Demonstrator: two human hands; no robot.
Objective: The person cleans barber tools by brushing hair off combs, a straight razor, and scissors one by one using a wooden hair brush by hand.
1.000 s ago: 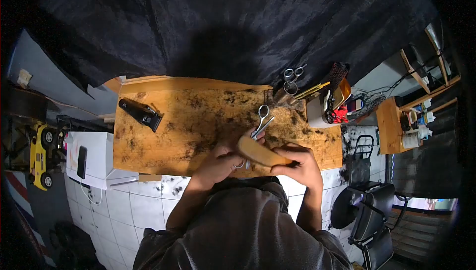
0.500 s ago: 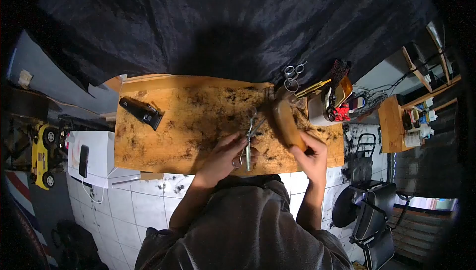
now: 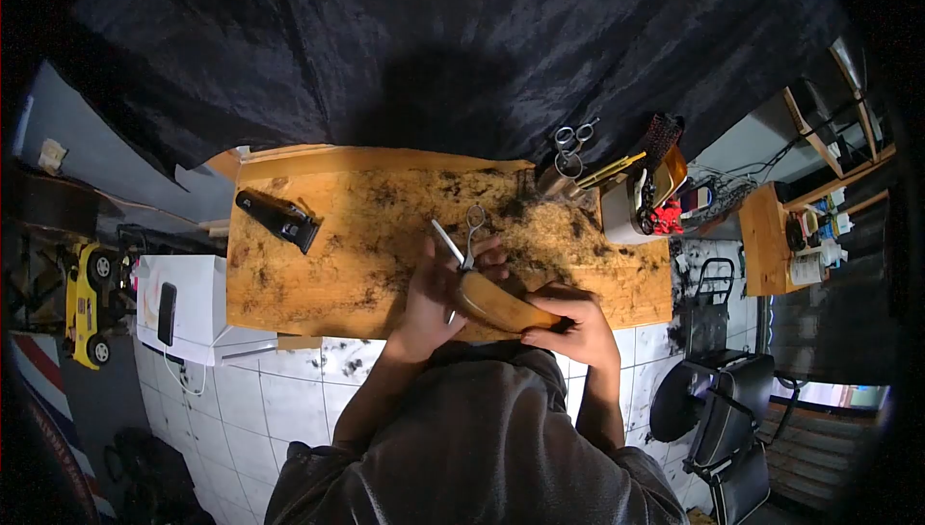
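My left hand (image 3: 427,301) holds a pair of metal hair scissors (image 3: 469,253) over the near edge of the wooden table. One finger ring points away from me, and part of the scissors is hidden by my fingers and the brush. In my right hand (image 3: 576,325) is a brush with a curved wooden back (image 3: 503,305), gripped at its right end. Its left end lies against or just over the scissors and my left fingers. The bristles face away from view.
Dark hair clippings cover much of the wooden table (image 3: 356,275). Black clippers (image 3: 277,220) lie at the left. At the back right stand a metal cup (image 3: 559,184) with scissors and a white container (image 3: 624,214) of tools. A black chair (image 3: 730,409) is right of me.
The brush has swung left and towards me, from over the table to the scissors. My left hand has turned the scissors, so a finger ring now points away from me.
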